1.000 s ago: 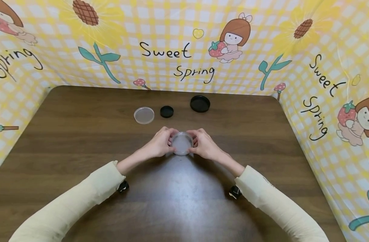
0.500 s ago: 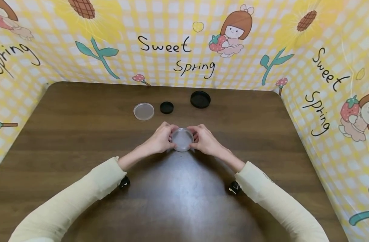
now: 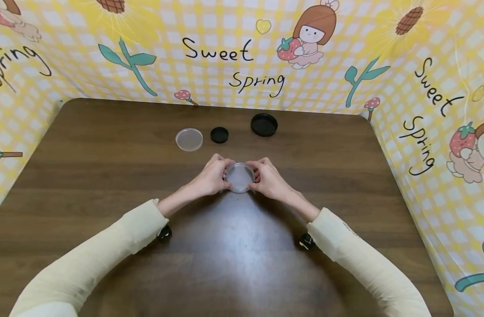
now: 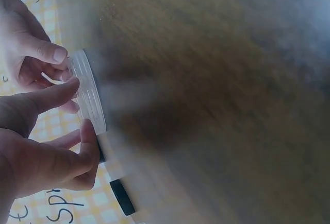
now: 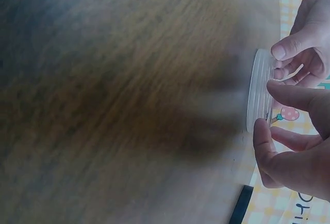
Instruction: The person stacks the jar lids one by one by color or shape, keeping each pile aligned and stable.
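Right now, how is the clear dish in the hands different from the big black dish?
The clear dish looks pale and clear; the black dish is dark. The left hand and right hand hold the clear dish; the black dish lies untouched on the table. In the head view, the clear dish is nearer, the black dish farther back. Both are round and shallow.

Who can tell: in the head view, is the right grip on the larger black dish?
No, the right grip holds a clear container, while the larger black dish lies farther back.
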